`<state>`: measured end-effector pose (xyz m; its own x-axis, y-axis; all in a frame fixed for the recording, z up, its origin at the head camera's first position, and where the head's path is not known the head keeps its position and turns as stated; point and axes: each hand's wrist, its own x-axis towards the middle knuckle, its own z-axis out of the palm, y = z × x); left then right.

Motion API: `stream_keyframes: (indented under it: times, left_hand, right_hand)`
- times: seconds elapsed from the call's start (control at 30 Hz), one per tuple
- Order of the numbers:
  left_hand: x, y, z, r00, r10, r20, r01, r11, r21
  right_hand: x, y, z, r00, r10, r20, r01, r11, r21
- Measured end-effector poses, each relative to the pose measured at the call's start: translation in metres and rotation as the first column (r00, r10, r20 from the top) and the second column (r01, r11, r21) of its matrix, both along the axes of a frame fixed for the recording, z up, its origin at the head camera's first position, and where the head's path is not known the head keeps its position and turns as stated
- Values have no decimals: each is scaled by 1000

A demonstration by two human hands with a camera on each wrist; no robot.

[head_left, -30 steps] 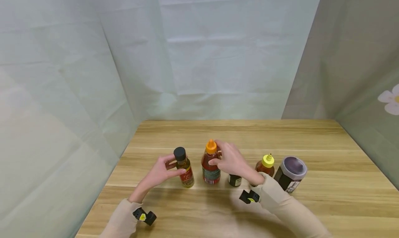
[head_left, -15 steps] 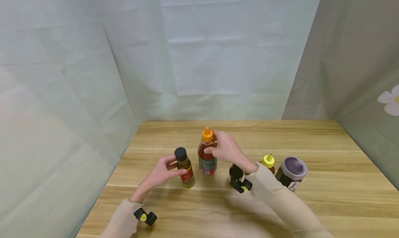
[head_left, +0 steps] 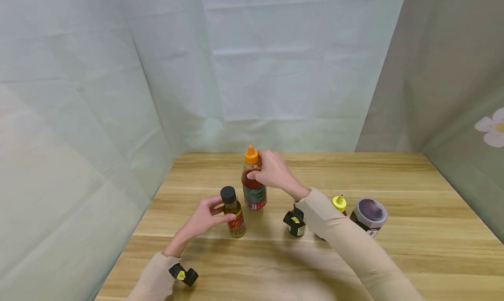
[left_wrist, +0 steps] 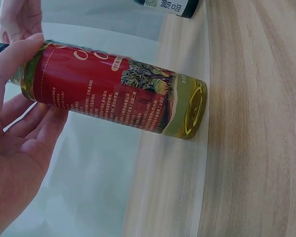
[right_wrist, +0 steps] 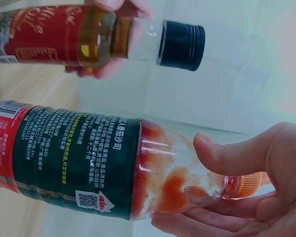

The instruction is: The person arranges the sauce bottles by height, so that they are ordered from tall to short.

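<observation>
Red sauce bottle [head_left: 253,185] with an orange cap is held off the wooden table [head_left: 413,178], the right hand [head_left: 271,172] curled round its neck for a secure lift, far of the row. Left hand [head_left: 202,218] grips the oil bottle [head_left: 234,213], likely steadying it upright where it stands, near left.

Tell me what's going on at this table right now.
A person works at a wooden table with two bottles. The right hand grips the neck of a red sauce bottle with an orange cap, held upright toward the back of the table. The left hand holds a small black-capped oil bottle standing on the table. A small dark jar, a yellow-capped bottle and a purple-lidded jar stand on the right.
</observation>
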<state>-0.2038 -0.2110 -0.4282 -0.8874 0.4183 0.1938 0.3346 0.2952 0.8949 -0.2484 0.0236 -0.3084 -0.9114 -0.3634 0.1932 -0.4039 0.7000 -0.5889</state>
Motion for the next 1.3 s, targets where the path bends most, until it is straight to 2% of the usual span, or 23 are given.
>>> stream_keyframes:
  times: [0.13,0.47,0.73,0.93,1.3]
  left_hand:
    - [0,1,1,1000,0,-4,0,1000,-2]
    - [0,4,1,1000,-3,24,3,1000,4]
    - [4,6,0,1000,-11,21,10,1000,19]
    - [4,6,1,1000,-14,23,14,1000,20]
    - [5,10,-1,999,-11,41,10,1000,16]
  right_hand:
    - [-9,-5,7,1000,-7,-26,8,1000,9]
    - [-33,-20,11,996,-82,29,82,997,2]
    - [-49,-34,0,988,-149,33,149,989,4]
    - [-59,-42,-12,983,-179,38,181,983,-42]
    - [-65,-52,-33,983,-175,63,181,978,-105]
